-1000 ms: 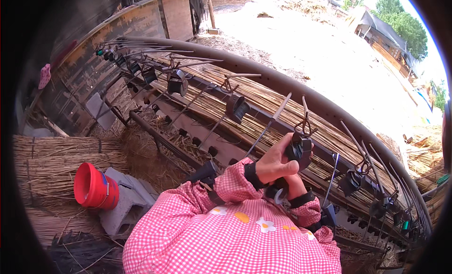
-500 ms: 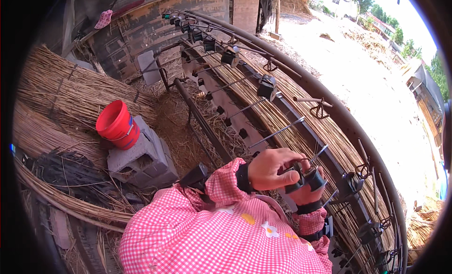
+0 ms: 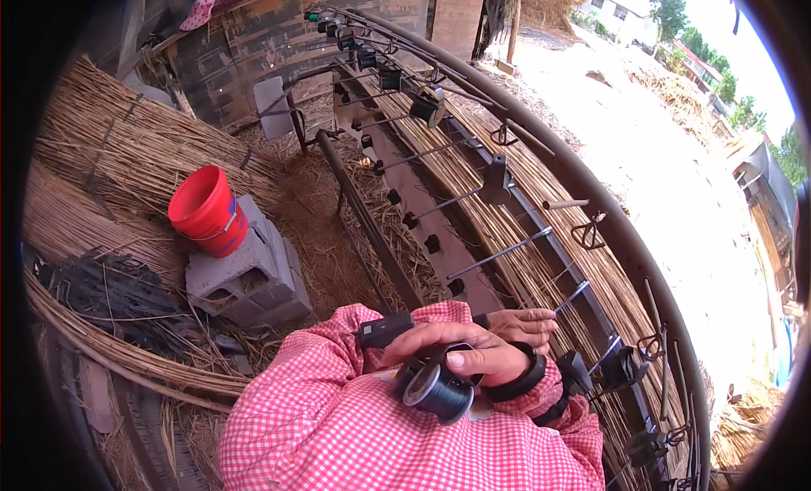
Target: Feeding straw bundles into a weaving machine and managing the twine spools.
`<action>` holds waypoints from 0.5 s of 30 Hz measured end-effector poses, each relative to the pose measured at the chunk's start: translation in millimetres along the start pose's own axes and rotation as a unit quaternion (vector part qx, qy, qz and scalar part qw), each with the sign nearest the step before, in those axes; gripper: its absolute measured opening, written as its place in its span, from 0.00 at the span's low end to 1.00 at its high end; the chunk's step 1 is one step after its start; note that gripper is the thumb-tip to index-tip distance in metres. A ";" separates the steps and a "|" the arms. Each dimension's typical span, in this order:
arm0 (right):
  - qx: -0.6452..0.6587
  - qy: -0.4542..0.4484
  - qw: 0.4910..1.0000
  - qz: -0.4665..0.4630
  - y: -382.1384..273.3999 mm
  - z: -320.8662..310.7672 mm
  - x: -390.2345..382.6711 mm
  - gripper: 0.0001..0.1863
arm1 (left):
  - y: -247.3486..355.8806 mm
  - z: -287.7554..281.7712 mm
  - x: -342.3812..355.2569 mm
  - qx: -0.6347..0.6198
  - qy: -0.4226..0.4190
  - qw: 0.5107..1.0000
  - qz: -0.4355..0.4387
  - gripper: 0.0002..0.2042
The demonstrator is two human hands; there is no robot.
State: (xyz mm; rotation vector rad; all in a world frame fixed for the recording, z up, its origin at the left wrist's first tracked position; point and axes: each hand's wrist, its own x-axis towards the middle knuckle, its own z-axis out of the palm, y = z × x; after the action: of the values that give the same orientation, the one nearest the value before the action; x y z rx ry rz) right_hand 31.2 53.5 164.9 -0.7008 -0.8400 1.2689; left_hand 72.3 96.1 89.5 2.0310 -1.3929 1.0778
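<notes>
My right hand (image 3: 481, 360) reaches leftward in front of my chest and is closed around a spool of dark line (image 3: 443, 394) with a pale end rim. A second dark piece, possibly another spool, shows partly beneath its fingers. Behind it, my left hand (image 3: 522, 325) stretches to the right, its fingers extended and holding nothing I can see. The left fingertips are close to a thin metal rod (image 3: 573, 297) on the long frame. My forearms cross, and the right hand hides the left wrist in part.
The curved metal frame (image 3: 621, 225) carries dark spools (image 3: 428, 107) on rods, above a layer of reeds (image 3: 541, 263). On the left, a red bucket (image 3: 203, 212) stands on grey concrete blocks (image 3: 253, 276) beside reed bundles (image 3: 152, 149). Straw covers the ground.
My right hand has brought the spools from the frame back to my chest. My left hand has let go of them and moved behind the right hand, fingers stretched out.
</notes>
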 end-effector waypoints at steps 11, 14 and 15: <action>0.321 0.420 0.770 -0.358 3.7 -139.4 -131.7 0.21 | -63.3 40.8 -6.2 -0.003 -0.361 0.876 -0.321 0.14; 0.298 0.426 0.738 -0.430 -1.9 -141.4 -122.5 0.18 | -89.2 25.1 1.1 -0.093 -0.489 0.817 -0.290 0.15; 0.286 0.442 0.732 -0.433 -2.1 -150.7 -121.5 0.17 | -101.6 32.2 -12.9 -0.212 -0.435 0.856 -0.181 0.13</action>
State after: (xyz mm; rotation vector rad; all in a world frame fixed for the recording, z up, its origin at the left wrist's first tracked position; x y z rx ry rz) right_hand 149.4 -66.1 68.9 -0.2477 0.1000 0.1845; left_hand 174.5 119.6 66.4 2.3599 -1.3422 -0.3723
